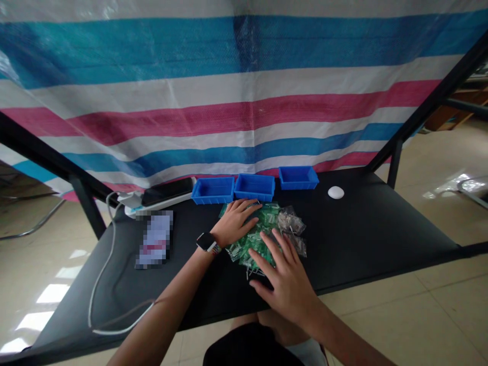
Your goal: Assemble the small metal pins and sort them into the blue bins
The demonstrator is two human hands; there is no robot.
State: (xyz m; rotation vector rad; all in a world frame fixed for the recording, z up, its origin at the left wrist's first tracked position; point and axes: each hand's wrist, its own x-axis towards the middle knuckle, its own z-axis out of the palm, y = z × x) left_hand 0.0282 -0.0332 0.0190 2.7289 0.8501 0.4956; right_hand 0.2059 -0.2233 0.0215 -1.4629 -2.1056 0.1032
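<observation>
— Nearest first?
— Right hand (290, 284), palm down, reaching over the near right side of the heap. Fingers spread wide; hard to tell from above whether touching the packets or just over them.
— Low on the left?
— White cable (114, 332), curving along the tabletop (366, 223) close to the front edge.
— Further out?
— Left hand (234, 223), over the far left side of the heap, fingers fanned wide too. Smartwatch (206, 241) on the wrist, screen dark.
— And between the hands?
— Heap of green-tinted clear packets (244, 246), midway across the tabletop. Just at its right, greyish-brown packets (290, 222) in clear film.
— Any print to read?
— Only a pale violet patch (155, 239) left of the watch, with a reddish band, pixelated past reading.
— Beyond that?
— Left bin (211, 199) and middle bin (254, 195) side by side, right bin (299, 186) slightly apart, all plain blue. To their left, a black slab (168, 191) on a white base; to their right, a round white object (336, 192).
— Farthest?
— Striped sheet (244, 114) in blue, white and pinkish red, hanging behind the tabletop.
</observation>
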